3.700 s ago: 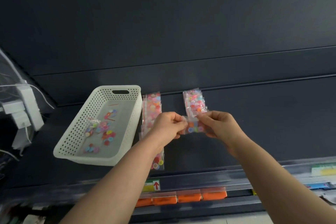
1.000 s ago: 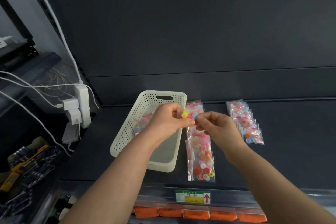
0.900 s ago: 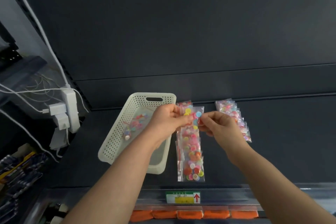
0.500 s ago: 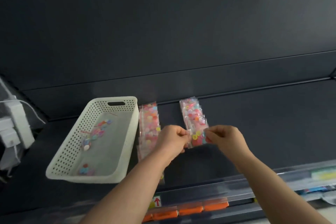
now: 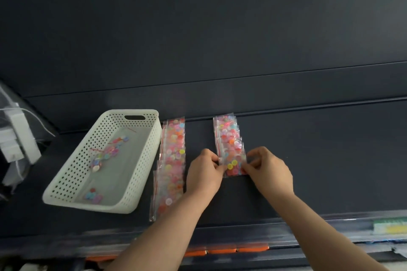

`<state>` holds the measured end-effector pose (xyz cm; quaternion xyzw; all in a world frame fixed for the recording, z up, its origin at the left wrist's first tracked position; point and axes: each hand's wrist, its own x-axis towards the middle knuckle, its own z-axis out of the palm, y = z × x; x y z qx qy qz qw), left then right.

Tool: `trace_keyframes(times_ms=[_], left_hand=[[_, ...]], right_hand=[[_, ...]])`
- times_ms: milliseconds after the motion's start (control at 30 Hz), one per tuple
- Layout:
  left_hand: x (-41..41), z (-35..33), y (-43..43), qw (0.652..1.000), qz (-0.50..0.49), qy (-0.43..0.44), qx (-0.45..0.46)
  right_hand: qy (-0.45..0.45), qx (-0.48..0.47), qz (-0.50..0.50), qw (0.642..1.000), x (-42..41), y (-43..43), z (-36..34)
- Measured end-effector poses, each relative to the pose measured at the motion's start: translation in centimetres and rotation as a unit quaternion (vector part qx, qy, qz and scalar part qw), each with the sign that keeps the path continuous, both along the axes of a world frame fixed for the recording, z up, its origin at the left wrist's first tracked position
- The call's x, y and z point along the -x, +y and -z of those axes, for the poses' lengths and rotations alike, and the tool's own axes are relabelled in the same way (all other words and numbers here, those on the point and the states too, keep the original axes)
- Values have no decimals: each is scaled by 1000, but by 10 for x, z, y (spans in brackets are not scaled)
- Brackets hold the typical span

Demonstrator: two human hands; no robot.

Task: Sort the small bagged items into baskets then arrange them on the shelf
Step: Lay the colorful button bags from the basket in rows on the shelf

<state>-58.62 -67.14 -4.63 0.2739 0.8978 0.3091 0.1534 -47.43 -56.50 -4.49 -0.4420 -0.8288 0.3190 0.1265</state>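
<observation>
From my feed, the left hand [image 5: 204, 174] and the right hand [image 5: 268, 174] both pinch one small clear plastic bag of coloured buttons [image 5: 233, 166]. The left fingertips are on its left edge and the right fingertips on its right edge. The bag sits at the near end of the right row of overlapping button bags [image 5: 228, 136] on the dark shelf [image 5: 319, 160]; I cannot tell whether it touches the shelf. A longer row of the same bags [image 5: 172, 160] lies to the left, just beside the white perforated plastic basket [image 5: 143, 160]. The basket stands on the shelf with a few loose button bags [image 5: 110, 152] inside. A white power strip [image 5: 19, 138] hangs at the far left. Blurred orange packets [image 5: 222, 249] show below the shelf's front edge.
</observation>
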Motion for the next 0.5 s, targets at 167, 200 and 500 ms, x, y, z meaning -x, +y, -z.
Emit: trace_keyframes(times_ms=[167, 200, 500], left_hand=[[4, -9, -4, 1000, -6, 16, -9], [6, -14, -6, 999, -1, 30, -13], [41, -53, -65, 987, -41, 141, -60]], right_hand=[[8, -45, -18, 999, 7, 3, -7], [2, -72, -26, 997, 9, 2, -10], [-33, -224, -170, 959, 55, -41, -23]])
